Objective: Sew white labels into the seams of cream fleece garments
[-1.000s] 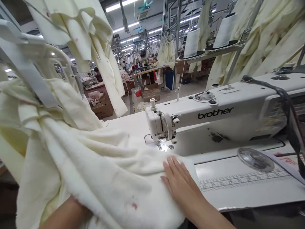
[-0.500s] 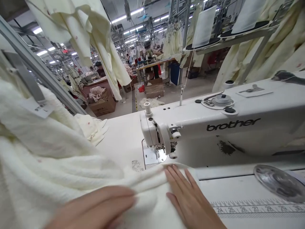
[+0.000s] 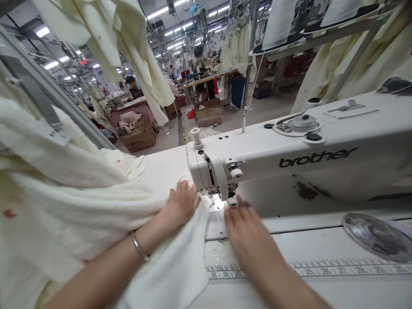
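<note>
In the head view, my left hand (image 3: 182, 201) lies on the cream plush cloth (image 3: 167, 266), fingers bent over its edge just left of the lit needle plate (image 3: 216, 205); whether they pinch it, I can't tell. My right hand (image 3: 244, 221) is blurred, its fingertips beside the needle area of the brother sewing machine (image 3: 264, 159), and I can't tell if it holds anything. The cloth spreads across the left of the white table (image 3: 354, 287), its near corner beside the printed ruler (image 3: 325, 271). I judge this step to be lining up the edge at the needle; the next move calls for flat cloth and fingers clear of it. A clear round dish (image 3: 375, 236) sits to the right. Beyond are hanging garments (image 3: 135, 56), a thread cone (image 3: 279, 25) on a stand, and a cardboard box (image 3: 140, 137) on the floor.
</note>
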The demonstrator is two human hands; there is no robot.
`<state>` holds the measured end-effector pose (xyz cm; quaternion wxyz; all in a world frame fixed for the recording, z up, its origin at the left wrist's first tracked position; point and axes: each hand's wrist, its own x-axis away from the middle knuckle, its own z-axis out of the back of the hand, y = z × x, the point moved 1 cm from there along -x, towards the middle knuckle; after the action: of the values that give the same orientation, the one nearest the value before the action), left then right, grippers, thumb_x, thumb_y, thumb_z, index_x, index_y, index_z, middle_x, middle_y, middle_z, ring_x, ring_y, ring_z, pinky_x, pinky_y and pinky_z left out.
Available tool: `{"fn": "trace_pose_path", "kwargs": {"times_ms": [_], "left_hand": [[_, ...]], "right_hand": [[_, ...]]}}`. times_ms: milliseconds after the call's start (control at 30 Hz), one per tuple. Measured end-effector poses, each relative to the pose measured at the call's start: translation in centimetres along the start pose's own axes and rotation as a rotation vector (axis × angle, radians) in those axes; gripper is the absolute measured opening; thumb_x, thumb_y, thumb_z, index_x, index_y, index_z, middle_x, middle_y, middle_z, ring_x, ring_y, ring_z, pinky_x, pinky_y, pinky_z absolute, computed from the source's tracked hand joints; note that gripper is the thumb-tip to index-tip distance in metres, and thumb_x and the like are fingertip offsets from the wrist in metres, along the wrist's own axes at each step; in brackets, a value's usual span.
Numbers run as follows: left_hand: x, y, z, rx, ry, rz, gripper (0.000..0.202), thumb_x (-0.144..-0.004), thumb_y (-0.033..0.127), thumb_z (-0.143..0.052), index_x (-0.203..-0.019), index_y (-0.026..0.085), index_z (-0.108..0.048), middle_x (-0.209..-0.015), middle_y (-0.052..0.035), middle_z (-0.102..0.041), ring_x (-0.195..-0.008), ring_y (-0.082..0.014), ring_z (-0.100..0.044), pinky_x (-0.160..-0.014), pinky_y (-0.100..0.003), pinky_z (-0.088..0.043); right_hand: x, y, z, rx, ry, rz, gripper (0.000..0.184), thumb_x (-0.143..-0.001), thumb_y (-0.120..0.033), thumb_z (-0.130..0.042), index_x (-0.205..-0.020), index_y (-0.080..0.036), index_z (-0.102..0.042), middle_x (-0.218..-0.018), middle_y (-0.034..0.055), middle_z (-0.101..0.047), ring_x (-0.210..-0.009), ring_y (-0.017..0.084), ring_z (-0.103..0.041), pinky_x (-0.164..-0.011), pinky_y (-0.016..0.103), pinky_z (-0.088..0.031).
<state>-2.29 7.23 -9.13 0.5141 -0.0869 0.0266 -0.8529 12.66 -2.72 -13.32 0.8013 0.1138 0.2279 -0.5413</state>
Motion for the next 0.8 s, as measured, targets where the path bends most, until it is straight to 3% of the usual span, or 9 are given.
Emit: {"fn": "trace_pose_path", "kwargs": {"times_ms": [33,133,233,300,400,533,667,733,800], "left_hand": [[-0.2,-0.3,0.3,0.001,-0.006,-0.002,0.031,-0.093,0.031,-0.037,-0.105,0.015,-0.06,-0.109,-0.02,-0.056,-0.104,-0.0366,-0.052,-0.073,-0.051,-0.049],[0.2,-0.7,1.5,0.002,-0.043,-0.077,0.025,-0.089,0.023,-0.044,-0.104,0.014,-0.061,-0.11,-0.0177,-0.057,-0.104,-0.0312,-0.053,-0.081,-0.045,-0.049],[2.3,-1.0,2.3,0.0,-0.092,-0.211,0.027,-0.085,0.015,-0.047,-0.109,0.014,-0.06,-0.115,-0.0145,-0.058,-0.109,-0.0267,-0.053,-0.093,-0.039,-0.045],[4.0,-1.1,2.2,-0.032,-0.114,-0.249,0.035,-0.088,0.018,-0.045,-0.122,0.015,-0.054,-0.114,-0.014,-0.06,-0.105,-0.026,-0.056,-0.089,-0.038,-0.047],[5.5,-0.9,1.6,-0.092,-0.088,-0.256,0.044,-0.092,0.023,-0.039,-0.135,0.014,-0.042,-0.117,-0.0171,-0.059,-0.104,-0.0287,-0.058,-0.084,-0.043,-0.048],[4.1,0.8,0.8,0.003,-0.157,-0.143,0.047,-0.092,0.035,-0.044,-0.135,0.016,-0.041,-0.142,-0.0184,-0.039,-0.133,-0.0346,-0.034,-0.099,-0.057,-0.037],[2.8,2.3,0.4,0.107,-0.231,0.029,0.053,-0.092,0.041,-0.042,-0.138,0.015,-0.037,-0.148,-0.0194,-0.03,-0.14,-0.0378,-0.02,-0.102,-0.066,-0.029],[3.3,2.4,0.9,0.182,-0.199,0.028,0.053,-0.091,0.035,-0.046,-0.138,0.014,-0.037,-0.148,-0.0193,-0.03,-0.14,-0.0369,-0.019,-0.105,-0.065,-0.026],[4.6,1.7,2.3,0.35,-0.106,0.002,0.05,-0.09,0.025,-0.045,-0.137,0.01,-0.039,-0.146,-0.0199,-0.035,-0.139,-0.033,-0.026,-0.11,-0.056,-0.027]], "right_hand": [[1.2,-1.9,0.4,0.009,0.1,0.059,0.044,-0.074,-0.002,-0.045,-0.114,-0.004,-0.063,-0.122,0.0192,-0.058,-0.114,0.032,-0.054,-0.098,0.046,-0.045],[3.9,-6.5,0.2,-0.112,0.174,0.285,0.039,-0.089,-0.025,-0.047,-0.123,-0.011,-0.057,-0.132,0.0096,-0.053,-0.122,0.025,-0.048,-0.102,0.034,-0.042],[5.6,-8.1,-1.1,-0.202,0.248,0.206,0.032,-0.092,-0.033,-0.046,-0.111,-0.012,-0.063,-0.121,0.0086,-0.061,-0.12,0.023,-0.05,-0.114,0.038,-0.026],[6.6,-7.5,-1.5,-0.222,0.295,0.147,0.022,-0.091,-0.021,-0.046,-0.098,-0.015,-0.065,-0.113,0.0085,-0.066,-0.12,0.024,-0.05,-0.116,0.044,-0.019],[7.7,-5.2,-0.6,-0.203,0.23,0.21,0.027,-0.087,-0.007,-0.041,-0.091,-0.018,-0.064,-0.111,0.0063,-0.066,-0.124,0.024,-0.047,-0.115,0.05,-0.019],[7.5,-1.6,1.6,-0.149,0.094,0.328,0.028,-0.088,-0.015,-0.041,-0.104,-0.016,-0.063,-0.122,0.0081,-0.061,-0.128,0.026,-0.042,-0.114,0.052,-0.014],[6.4,0.0,2.7,-0.127,0.114,0.349,0.029,-0.093,-0.022,-0.037,-0.102,-0.015,-0.064,-0.122,0.0094,-0.06,-0.128,0.024,-0.043,-0.114,0.049,-0.017],[6.1,0.3,2.3,-0.127,0.188,0.365,0.032,-0.096,-0.03,-0.037,-0.097,-0.014,-0.065,-0.119,0.0108,-0.062,-0.126,0.025,-0.044,-0.115,0.047,-0.015],[6.3,0.4,1.4,-0.158,0.257,0.438,0.03,-0.096,-0.034,-0.04,-0.095,-0.017,-0.065,-0.119,0.008,-0.063,-0.126,0.023,-0.045,-0.116,0.045,-0.014]]}}
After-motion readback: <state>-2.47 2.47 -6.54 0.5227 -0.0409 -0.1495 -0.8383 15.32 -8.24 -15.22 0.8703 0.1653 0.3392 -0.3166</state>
